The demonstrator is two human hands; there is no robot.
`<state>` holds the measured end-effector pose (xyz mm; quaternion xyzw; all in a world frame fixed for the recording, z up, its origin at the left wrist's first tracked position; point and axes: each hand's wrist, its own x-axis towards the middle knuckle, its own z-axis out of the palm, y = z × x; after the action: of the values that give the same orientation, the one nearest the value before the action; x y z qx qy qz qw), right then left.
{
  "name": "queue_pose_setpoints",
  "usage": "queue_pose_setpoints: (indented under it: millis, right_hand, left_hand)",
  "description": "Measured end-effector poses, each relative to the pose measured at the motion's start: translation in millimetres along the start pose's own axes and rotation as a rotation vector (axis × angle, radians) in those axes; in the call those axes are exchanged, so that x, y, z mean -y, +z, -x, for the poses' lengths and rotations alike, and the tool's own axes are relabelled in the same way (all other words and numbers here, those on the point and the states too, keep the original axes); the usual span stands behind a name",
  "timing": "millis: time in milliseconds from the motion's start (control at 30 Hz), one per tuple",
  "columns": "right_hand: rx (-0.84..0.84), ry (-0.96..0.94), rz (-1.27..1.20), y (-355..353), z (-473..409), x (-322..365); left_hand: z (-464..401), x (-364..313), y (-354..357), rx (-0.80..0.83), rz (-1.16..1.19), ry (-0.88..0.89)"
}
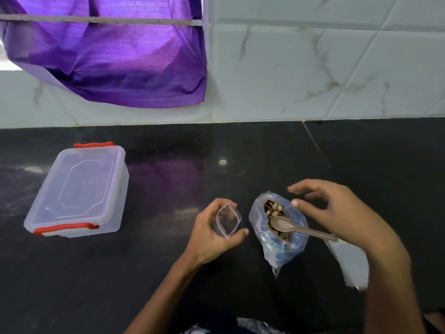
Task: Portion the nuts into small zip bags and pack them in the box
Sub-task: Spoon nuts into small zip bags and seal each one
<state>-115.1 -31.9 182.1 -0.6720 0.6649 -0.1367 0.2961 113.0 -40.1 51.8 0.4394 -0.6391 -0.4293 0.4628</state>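
On a glossy black stone countertop backed by a white marble-look tiled wall, there's a purple shiny cloth hanging down over the top left, with a thin grey line running across it. Far left on the counter sits a clear rectangular plastic box, lid on, red clips at both short ends, well away from everything else. Moving right, the left hand holds a small clear zip bag with fingers and thumb curled round it, mouth spread open and facing up. Just beside that is a bigger bluish clear plastic bag standing open on the counter, full of mixed nuts. A beige plastic spoon lies across its opening, bowl over the nuts, handle sticking out to the right. The right hand hovers above the bag with fingers loosely spread, gripping nothing as far as I can see. Under that forearm there's a pale flat plastic piece on the counter, can't tell what exactly.
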Motion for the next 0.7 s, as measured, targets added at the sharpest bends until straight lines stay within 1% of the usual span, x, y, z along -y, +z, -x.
queue_pose_setpoints:
  millis: [67, 133, 167, 233, 300, 533, 600, 700]
  right_hand:
    - [0.028, 0.2, 0.124, -4.3, 6.0, -25.7]
    - [0.125, 0.389, 0.209, -2.5, 11.6, -47.6]
    - [0.175, 0.458, 0.202, 0.0, 14.7, -55.6]
    - [0.214, 0.508, 0.128, 5.7, 21.1, -65.3]
    - [0.138, 0.471, 0.014, 12.1, 25.3, -70.3]
    - [-0.311, 0.215, -0.273, 38.6, 23.2, -57.4]
    - [-0.353, 0.165, -0.282, 52.8, 20.4, -51.2]
    - [-0.348, 0.087, -0.182, 76.4, 14.9, -48.0]
  left_hand:
    - [1.5, -0.8, 4.1, 0.003, 0.003, -0.001]
    - [3.8, -2.5, 9.2, 0.01, 0.019, -0.008]
    - [4.9, -3.2, 11.7, 0.016, 0.031, -0.017]
    - [7.2, -3.8, 16.2, 0.032, 0.047, -0.03]
    - [8.9, -4.6, 19.4, 0.055, 0.051, -0.037]
    - [9.7, -3.0, 25.2, 0.056, 0.044, -0.023]
    - [9.5, -3.0, 27.1, 0.055, 0.052, -0.024]
    - [9.2, -2.6, 30.1, 0.06, 0.071, -0.033]
